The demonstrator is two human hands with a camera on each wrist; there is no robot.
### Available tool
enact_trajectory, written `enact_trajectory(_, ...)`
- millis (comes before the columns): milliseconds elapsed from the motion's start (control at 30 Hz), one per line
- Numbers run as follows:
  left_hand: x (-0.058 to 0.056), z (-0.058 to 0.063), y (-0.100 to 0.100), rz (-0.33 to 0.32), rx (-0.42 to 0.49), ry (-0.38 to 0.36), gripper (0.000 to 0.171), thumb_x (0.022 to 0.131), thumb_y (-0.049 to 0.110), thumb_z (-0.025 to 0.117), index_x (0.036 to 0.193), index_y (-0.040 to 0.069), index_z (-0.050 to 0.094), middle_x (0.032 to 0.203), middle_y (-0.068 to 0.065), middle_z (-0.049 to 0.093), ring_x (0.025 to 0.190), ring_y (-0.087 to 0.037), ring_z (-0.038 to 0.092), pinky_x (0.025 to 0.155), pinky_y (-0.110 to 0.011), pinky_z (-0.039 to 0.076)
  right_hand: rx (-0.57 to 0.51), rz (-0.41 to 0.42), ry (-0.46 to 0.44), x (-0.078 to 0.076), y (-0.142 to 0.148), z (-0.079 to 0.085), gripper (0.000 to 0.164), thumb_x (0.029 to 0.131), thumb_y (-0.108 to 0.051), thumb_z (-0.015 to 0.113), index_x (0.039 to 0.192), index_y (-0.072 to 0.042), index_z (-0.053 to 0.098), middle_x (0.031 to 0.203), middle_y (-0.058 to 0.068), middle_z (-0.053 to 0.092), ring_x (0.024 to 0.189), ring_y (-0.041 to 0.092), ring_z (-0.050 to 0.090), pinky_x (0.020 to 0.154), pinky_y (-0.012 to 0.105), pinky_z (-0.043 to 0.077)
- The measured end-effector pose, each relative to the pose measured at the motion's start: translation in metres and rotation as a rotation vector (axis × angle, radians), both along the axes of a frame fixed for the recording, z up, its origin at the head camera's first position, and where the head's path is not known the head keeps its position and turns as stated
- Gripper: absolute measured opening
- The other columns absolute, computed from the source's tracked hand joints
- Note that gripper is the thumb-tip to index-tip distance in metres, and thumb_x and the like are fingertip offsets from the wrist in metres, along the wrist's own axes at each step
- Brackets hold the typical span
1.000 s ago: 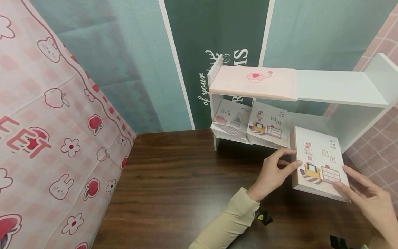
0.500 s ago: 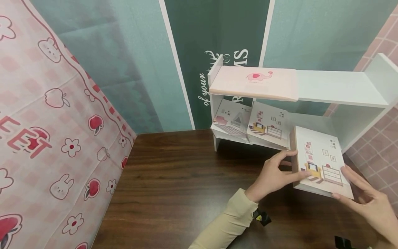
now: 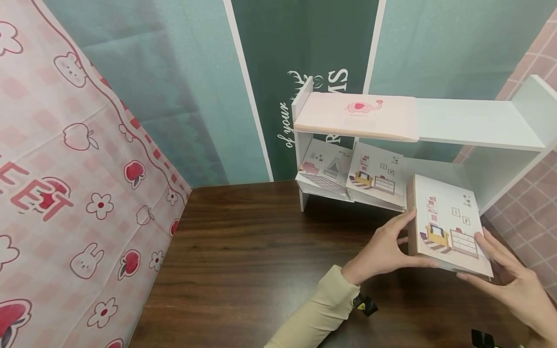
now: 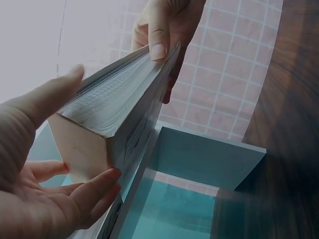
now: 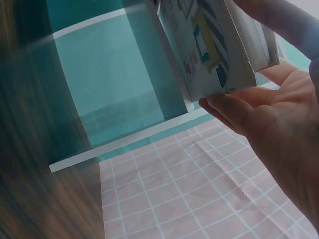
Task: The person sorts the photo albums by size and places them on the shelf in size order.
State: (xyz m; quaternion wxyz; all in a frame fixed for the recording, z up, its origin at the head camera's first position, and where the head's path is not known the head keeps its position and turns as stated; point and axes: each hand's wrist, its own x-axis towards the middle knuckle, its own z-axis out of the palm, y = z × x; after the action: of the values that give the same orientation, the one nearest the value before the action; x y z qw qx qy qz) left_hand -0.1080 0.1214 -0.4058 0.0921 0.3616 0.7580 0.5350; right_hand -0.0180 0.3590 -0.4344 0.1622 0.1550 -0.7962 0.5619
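Observation:
A thick book [image 3: 450, 217] with a white cover, printed with a yellow armchair and a chest of drawers, leans with its far end on the lower tier of a white shelf [image 3: 474, 121]. My left hand [image 3: 383, 253] holds it by the beige spine, fingers along the spine and thumb near the bottom edge. On the other side my right hand [image 3: 513, 285] grips the near right corner. In the left wrist view, the book's page edges [image 4: 119, 102] face up and the right thumb presses on them. The right wrist view shows fingertips against the cover edge.
Two more books stand tilted on the lower tier, one with a tent picture [image 3: 326, 164], one with a matching armchair cover [image 3: 376, 176]. A pink elephant cloth [image 3: 357, 113] covers the top's left half. Dark wooden table [image 3: 243, 251] lies in front; pink-tiled sheeting [image 3: 522, 208] at right.
My left thumb has slid from the front cover down to the bottom edge. My right thumb has moved off the cover to the bottom edge too. The book has shifted only slightly.

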Motion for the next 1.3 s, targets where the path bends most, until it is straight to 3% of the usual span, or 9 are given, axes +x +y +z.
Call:
enact_trajectory(267,0.0013,-0.0015,-0.0002,0.004,-0.09,0.07,0.103,0.072,0.017,0.079,0.149,0.021,0.012,0.152,0.006,0.017,0.129,0.001,0.03,0.087,-0.004,0.038,0.234,-0.107,0.005,0.0007,-0.004,0.0012,0.103,0.053,0.038,0.062,0.142,0.004,0.025,0.155,0.004,0.013,0.126,-0.008,0.032,0.082,0.001,0.04)
enact_trajectory(600,0.002,-0.0014,-0.0025,0.016,-0.184,0.176,0.106,0.074,0.013,0.077,0.15,0.019,0.004,0.154,0.004,0.012,0.132,-0.003,0.026,0.089,-0.004,0.037,0.29,-0.124,0.018,-0.0008,-0.0055,0.0015,0.107,0.05,0.032,0.071,0.143,0.001,0.027,0.155,0.002,0.01,0.116,-0.012,0.036,0.076,-0.002,0.038)
enact_trajectory(800,0.0035,0.0011,-0.0019,0.065,-0.328,0.345,0.107,0.075,0.023,0.077,0.149,0.013,-0.001,0.156,0.0,0.007,0.137,-0.007,0.019,0.103,-0.011,0.026,0.361,-0.203,0.07,0.0,-0.0043,0.0023,0.104,0.049,0.015,0.082,0.14,-0.002,0.036,0.154,-0.002,0.015,0.131,-0.009,0.02,0.09,-0.004,0.022)
enact_trajectory(900,0.0052,0.0006,-0.0018,0.081,-0.384,0.389,0.108,0.075,0.025,0.077,0.149,0.015,-0.001,0.156,-0.002,0.005,0.135,-0.009,0.024,0.102,-0.011,0.027,0.396,-0.223,0.114,-0.0006,-0.0044,0.0026,0.103,0.046,0.01,0.085,0.138,-0.002,0.04,0.154,0.0,0.02,0.133,-0.008,0.02,0.094,-0.003,0.018)
enact_trajectory(1100,0.0063,-0.0053,-0.0015,0.116,-0.404,0.481,0.102,0.077,0.025,0.075,0.15,0.016,0.004,0.155,-0.008,0.006,0.13,-0.014,0.033,0.099,-0.012,0.032,0.418,-0.248,0.167,-0.0012,-0.0053,0.0044,0.099,0.041,0.011,0.086,0.132,0.0,0.048,0.151,0.003,0.029,0.133,-0.006,0.024,0.097,-0.002,0.017)
enact_trajectory(1300,0.0071,-0.0059,-0.0027,0.154,-0.394,0.58,0.091,0.079,0.027,0.073,0.149,0.014,0.016,0.154,-0.009,0.009,0.13,-0.016,0.034,0.101,-0.013,0.031,0.423,-0.256,0.174,-0.0002,-0.0066,0.0076,0.092,0.049,0.003,0.086,0.132,0.0,0.049,0.151,0.002,0.028,0.132,-0.007,0.025,0.093,-0.003,0.022)
